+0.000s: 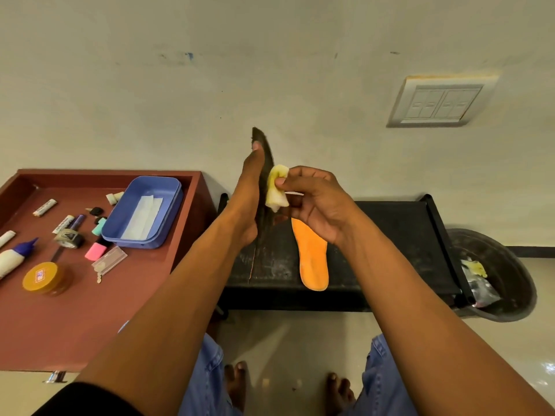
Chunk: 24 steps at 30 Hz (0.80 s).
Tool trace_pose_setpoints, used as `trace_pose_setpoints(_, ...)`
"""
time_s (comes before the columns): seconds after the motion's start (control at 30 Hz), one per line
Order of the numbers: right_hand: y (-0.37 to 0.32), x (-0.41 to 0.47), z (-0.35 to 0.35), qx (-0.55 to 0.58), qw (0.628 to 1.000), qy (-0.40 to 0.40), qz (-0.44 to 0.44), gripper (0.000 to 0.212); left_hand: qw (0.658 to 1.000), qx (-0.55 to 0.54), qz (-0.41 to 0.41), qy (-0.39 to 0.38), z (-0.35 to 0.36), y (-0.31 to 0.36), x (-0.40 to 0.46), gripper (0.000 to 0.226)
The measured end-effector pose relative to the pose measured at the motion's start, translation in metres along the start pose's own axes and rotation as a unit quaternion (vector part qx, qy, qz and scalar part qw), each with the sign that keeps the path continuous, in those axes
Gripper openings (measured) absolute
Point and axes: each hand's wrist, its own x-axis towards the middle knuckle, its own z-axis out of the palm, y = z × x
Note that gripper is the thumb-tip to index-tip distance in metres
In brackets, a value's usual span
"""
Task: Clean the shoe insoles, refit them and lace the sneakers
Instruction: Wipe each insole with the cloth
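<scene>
I am sitting before a low black surface (pixel 390 235) that is standing against a pale, scuffed wall (pixel 270 70), where a white switch plate (pixel 438 100) is sitting off to the right. The black top is looking worn and scratched, with raised edges. An orange insole (pixel 312 256) is lying flat on it, foot-shaped and matte, narrow end pointing away from me. To the left a reddish-brown surface (pixel 75 310) with a raised rim is carrying a blue plastic box (pixel 144 211) with a white sheet inside, a round amber jar (pixel 45 277), a white glue bottle with a blue tip (pixel 12 256), a pink eraser (pixel 95 251), markers and keys. To the right a dark round bin (pixel 504 277) is holding crumpled wrappers on the glossy tiled floor (pixel 285 355).

My left grip (pixel 246 199) is holding the dark insole (pixel 264 151) upright on edge above the black surface, fingers lying straight along its side and the thumb behind it. My right grip (pixel 312 199) is pinching a soft, folded yellow cloth (pixel 277 187) between thumb and fingertips, and the cloth is touching the dark insole's face.
</scene>
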Motion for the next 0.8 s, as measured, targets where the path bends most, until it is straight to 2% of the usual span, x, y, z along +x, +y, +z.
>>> trace_pose_setpoints(0.1,-0.003,0.002,-0.003,0.056,0.998,0.041,0.000,0.012,0.999,-0.048,-0.024,-0.004,-0.006,0.002,0.002,0.078)
trace_pose_setpoints(0.2,-0.004,0.008,-0.012,0.075,0.990,0.115,-0.023,0.012,0.996,-0.080,-0.029,-0.021,-0.009,0.003,0.005,0.081)
trace_pose_setpoints(0.37,0.002,0.013,-0.022,-0.078,0.962,0.240,-0.103,0.010,0.991,-0.096,-0.067,-0.056,-0.006,-0.002,0.006,0.089)
trace_pose_setpoints(0.57,0.002,0.008,-0.018,-0.235,0.914,0.263,-0.198,0.009,0.989,-0.037,-0.089,-0.110,-0.003,-0.007,0.004,0.070)
trace_pose_setpoints(0.67,0.003,0.009,-0.019,-0.290,0.887,0.293,-0.210,0.008,0.985,-0.004,-0.102,-0.137,-0.001,-0.010,0.004,0.072)
trace_pose_setpoints(0.8,0.006,0.010,-0.019,-0.313,0.882,0.292,-0.196,0.005,0.984,0.012,-0.103,-0.142,0.001,-0.011,0.003,0.070)
